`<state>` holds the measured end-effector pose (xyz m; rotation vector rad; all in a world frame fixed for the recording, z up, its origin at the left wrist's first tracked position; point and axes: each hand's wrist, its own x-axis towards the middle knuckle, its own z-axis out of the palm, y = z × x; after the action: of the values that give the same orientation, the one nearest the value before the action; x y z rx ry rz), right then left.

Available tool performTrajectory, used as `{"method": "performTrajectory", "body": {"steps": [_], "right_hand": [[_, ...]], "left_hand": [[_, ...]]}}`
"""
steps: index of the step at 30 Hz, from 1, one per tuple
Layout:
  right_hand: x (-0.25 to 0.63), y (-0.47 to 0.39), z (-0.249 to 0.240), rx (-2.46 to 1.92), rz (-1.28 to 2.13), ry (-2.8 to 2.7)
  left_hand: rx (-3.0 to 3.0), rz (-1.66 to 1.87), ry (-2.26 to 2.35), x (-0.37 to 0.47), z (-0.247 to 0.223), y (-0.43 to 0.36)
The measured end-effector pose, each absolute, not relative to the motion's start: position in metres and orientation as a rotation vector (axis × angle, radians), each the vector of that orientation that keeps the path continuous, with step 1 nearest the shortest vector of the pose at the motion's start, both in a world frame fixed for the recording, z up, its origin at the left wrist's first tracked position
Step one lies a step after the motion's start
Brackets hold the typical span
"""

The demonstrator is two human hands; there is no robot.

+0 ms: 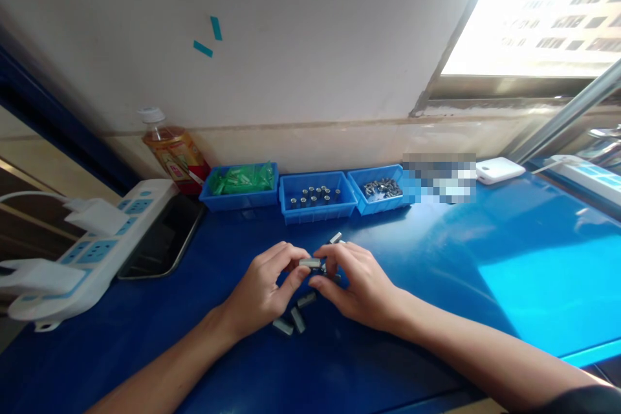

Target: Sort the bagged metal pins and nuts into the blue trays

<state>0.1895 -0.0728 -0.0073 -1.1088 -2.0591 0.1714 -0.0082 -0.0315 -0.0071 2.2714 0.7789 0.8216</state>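
My left hand (272, 278) pinches a short grey metal tube (310, 263) between thumb and fingertips, lying level above the blue table. Close against the tube's right end is my right hand (359, 281), its thumb and fingers closed together. A small shiny piece shows at those fingertips, too small to name. Several like metal tubes (297, 320) lie on the table below the left hand. Another metal tube (335, 239) rests beyond the right fingers, partly hidden by them.
Along the wall stand blue bins with a green plastic bag (245, 179), several upright metal tubes (314, 197) and small metal parts (383, 189). A power strip (97, 252), a phone (162, 242) and a bottle (172, 149) are left. A white device (499, 170) lies right.
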Motion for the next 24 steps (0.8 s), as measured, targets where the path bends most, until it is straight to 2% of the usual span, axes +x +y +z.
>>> {"method": "performTrajectory", "body": {"steps": [8, 16, 24], "right_hand": [[0.1869, -0.0719, -0.0065, -1.019, 0.106, -2.124], [0.1871, -0.0702, -0.0038, -1.041, 0.109, -2.088], [0.1868, -0.0725, -0.0034, -1.051, 0.079, -2.107]], "left_hand": [[2.245, 0.723, 0.703, -0.0085, -0.0032, -0.0286], [2.227, 0.886, 0.813, -0.0097, -0.0093, -0.0332], [2.187, 0.854, 0.812, -0.0077, -0.004, -0.0293]]}}
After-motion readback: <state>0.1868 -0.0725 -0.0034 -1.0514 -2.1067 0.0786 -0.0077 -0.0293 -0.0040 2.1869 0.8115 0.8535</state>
